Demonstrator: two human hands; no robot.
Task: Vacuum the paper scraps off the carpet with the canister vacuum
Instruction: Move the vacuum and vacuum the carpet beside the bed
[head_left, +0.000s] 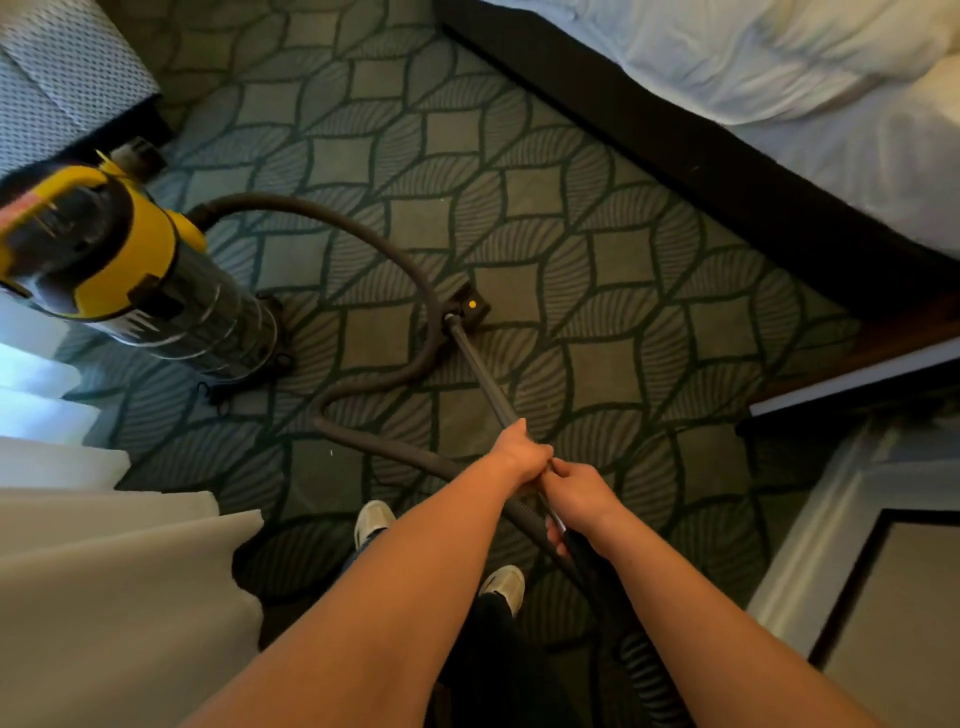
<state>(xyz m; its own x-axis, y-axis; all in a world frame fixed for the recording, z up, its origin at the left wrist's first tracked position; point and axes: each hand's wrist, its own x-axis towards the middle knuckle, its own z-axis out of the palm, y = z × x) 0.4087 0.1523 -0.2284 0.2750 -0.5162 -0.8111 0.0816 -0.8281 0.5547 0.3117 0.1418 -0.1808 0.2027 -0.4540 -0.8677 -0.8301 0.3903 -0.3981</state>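
At the bottom of the frame, two bare forearms reach forward over two pale sneakers (373, 521). The left hand (524, 453) is curled tight round the one slim metal wand (484, 375). Touching it just behind, the right hand (577, 493) wraps its fingers round the wand's lower end where the black ribbed handle begins. One grey hose (396, 250) loops in an S across the leaf-patterned green carpet (597, 260). The wand slants up to one dark floor head (467, 306), flat on the carpet at frame centre and marked with a yellow dot. One tiny white fleck (331, 453) lies left of the hands, too small to identify. At middle left stands the yellow-topped steel canister vacuum (135, 260). A white-sheeted bed (779, 78) fills the upper right.
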